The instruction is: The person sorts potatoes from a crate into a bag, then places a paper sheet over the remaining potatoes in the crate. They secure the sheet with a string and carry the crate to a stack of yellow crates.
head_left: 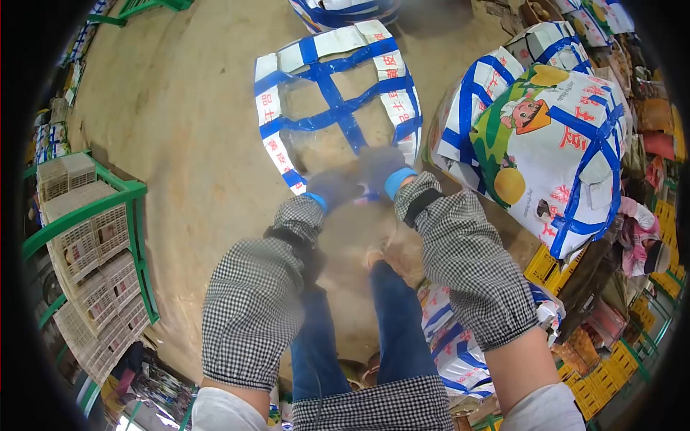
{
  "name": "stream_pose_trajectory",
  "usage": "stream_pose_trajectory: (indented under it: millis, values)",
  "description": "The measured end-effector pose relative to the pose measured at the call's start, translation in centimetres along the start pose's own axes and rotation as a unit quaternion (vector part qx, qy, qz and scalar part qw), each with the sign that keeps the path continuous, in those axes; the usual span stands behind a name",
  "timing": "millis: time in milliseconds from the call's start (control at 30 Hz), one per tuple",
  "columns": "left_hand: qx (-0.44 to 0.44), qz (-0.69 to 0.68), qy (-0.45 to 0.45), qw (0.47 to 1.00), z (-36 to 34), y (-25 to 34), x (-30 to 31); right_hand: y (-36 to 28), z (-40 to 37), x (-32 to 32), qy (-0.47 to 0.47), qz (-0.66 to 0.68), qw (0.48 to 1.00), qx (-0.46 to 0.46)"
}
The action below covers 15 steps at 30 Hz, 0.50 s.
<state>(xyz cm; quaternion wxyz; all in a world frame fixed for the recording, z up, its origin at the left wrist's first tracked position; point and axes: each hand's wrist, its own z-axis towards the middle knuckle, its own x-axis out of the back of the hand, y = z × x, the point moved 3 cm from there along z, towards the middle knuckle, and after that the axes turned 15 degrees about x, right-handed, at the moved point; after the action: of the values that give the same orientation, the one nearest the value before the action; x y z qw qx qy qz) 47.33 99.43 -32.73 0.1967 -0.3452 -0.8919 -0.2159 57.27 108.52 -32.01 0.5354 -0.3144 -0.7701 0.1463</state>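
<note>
A white printed carton [388,68], banded with crossing blue tape [338,108], is in front of me; its middle looks brown. My left hand [336,188], in a dark glove with a blue cuff, is at the carton's near edge. Just to its right, my right hand [381,164], gloved the same way, overlaps that edge. Blur covers both hands and hides their fingers, so their grip cannot be made out. A strip of white and blue shows between and below the hands. Checked sleeve covers [251,309] reach up both forearms.
Large taped packages [553,158] are stacked at the right, close to my right arm. Another taped bundle [345,13] is at the far edge. Pale crates [90,244] stand in a green metal frame [133,190] on the left. Yellow crates [604,381] are at lower right.
</note>
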Motion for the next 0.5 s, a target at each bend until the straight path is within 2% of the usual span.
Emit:
stream_pose_trajectory:
  millis: [67, 133, 200, 333, 433, 500]
  values:
    - [-0.02, 0.021, 0.039, 0.999, -1.2, 0.3, -0.4, -1.2, -0.9, -0.1, -0.021, -0.02, 0.998, 0.049]
    - [-0.032, -0.008, 0.084, 0.996, -2.1, 0.8, -0.6, -2.0, -2.2, 0.5, -0.01, -0.007, 0.999, 0.041]
    - [-0.025, -0.092, 0.125, 0.988, -2.3, 0.8, -1.4, -2.2, -3.7, 1.5, 0.067, 0.083, 0.994, 0.001]
    - [-0.052, -0.005, 0.137, 0.989, -3.5, 1.1, -0.9, -1.2, -3.8, -0.6, 0.163, 0.196, 0.967, -0.002]
    - [-0.052, 0.016, 0.144, 0.988, -2.5, 0.2, -2.0, -1.3, -3.4, -1.9, 0.139, -0.028, 0.987, 0.076]
    - [-0.049, 0.036, 0.148, 0.987, -2.5, 0.4, -2.0, -1.6, -2.6, -2.4, 0.102, -0.088, 0.99, 0.043]
